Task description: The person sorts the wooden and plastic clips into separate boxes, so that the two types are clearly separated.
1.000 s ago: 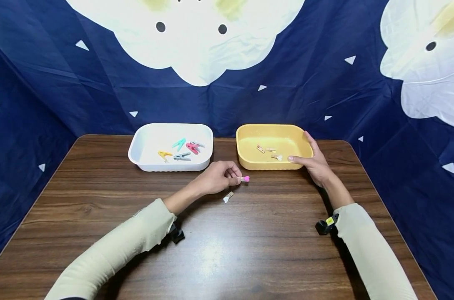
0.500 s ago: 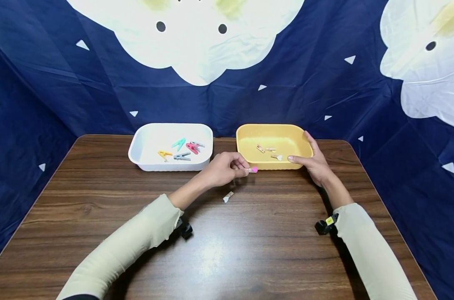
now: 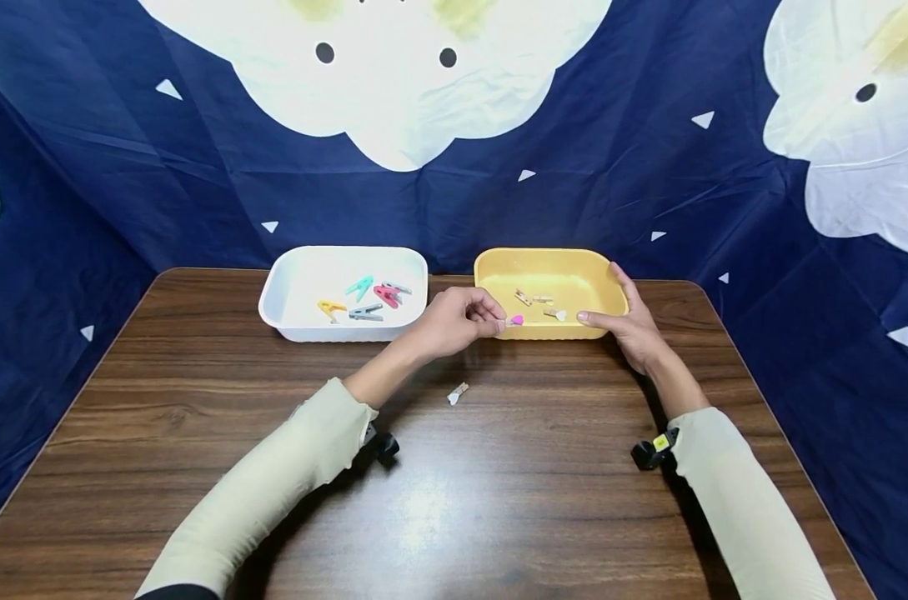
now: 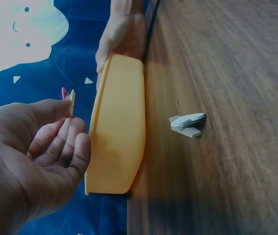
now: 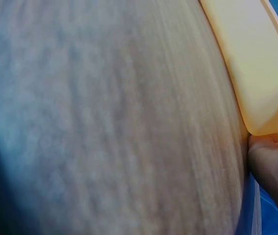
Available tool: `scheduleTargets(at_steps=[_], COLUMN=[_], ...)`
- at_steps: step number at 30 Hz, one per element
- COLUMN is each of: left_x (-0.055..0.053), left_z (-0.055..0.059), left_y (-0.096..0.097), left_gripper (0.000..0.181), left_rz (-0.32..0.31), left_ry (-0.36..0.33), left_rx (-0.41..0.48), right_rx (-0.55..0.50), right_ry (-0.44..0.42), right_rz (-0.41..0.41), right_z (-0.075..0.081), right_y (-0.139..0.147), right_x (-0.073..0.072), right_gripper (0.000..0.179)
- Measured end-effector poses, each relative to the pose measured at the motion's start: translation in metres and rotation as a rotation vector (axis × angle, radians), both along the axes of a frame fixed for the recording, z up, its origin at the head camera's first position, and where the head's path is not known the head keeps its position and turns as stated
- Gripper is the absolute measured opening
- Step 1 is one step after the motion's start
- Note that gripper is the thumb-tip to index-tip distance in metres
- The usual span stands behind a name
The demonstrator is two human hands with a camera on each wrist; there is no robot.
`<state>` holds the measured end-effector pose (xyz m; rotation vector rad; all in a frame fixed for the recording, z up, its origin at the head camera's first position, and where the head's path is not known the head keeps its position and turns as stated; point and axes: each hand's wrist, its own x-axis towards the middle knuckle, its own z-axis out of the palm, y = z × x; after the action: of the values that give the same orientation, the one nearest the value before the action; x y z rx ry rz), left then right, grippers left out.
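Note:
My left hand (image 3: 459, 321) pinches a small wooden clothespin with a pink heart (image 3: 517, 320) between thumb and fingertips, at the front left rim of the yellow basin (image 3: 551, 332). In the left wrist view the same clothespin (image 4: 72, 100) sticks up past the fingertips. My right hand (image 3: 634, 329) grips the basin's right end, thumb over the front rim and fingers along the outer side. Several small wooden clothespins lie in the basin, one with a white heart (image 3: 560, 316). Another white-heart clothespin (image 3: 457, 394) rests on the table below my left hand.
Left of the yellow basin stands a white basin (image 3: 296, 332) with several plastic clothespins, among them a yellow one (image 3: 331, 308) and a red one (image 3: 387, 295). Both basins sit at the back edge of the wooden table (image 3: 499, 500), before a dark blue cloth (image 3: 454, 208).
My left hand has carried the pink-heart clothespin right and away from me, from over the table to the yellow basin's front rim. The right hand stays on the basin.

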<state>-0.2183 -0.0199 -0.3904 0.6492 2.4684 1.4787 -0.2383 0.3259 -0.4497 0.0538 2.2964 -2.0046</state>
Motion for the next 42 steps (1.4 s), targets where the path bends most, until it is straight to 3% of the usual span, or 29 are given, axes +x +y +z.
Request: scheduleTargets(at_steps=[11, 25, 33, 42], left_x=[-0.010, -0.022, -0.027, -0.033], left_z=[0.003, 0.010, 0.013, 0.013], left_y=[0.005, 0.023, 0.033, 0.043], left_gripper=[0.009, 0.011, 0.011, 0.009], left_rz=[0.034, 0.077, 0.080, 0.112], left_ry=[-0.010, -0.018, -0.099, -0.179], left_rx=[0.062, 0.078, 0.197, 0.228], right_rx=[-0.018, -0.023, -0.002, 0.006], right_ry=[0.002, -0.006, -0.008, -0.006], right_rz=[0.001, 0.004, 0.001, 0.002], right_z=[0.000, 0.000, -0.001, -0.001], right_y=[0.000, 0.001, 0.002, 0.002], right_x=[0.001, 0.001, -0.001, -0.001], right_gripper=[0.117, 0.117, 0.118, 0.118])
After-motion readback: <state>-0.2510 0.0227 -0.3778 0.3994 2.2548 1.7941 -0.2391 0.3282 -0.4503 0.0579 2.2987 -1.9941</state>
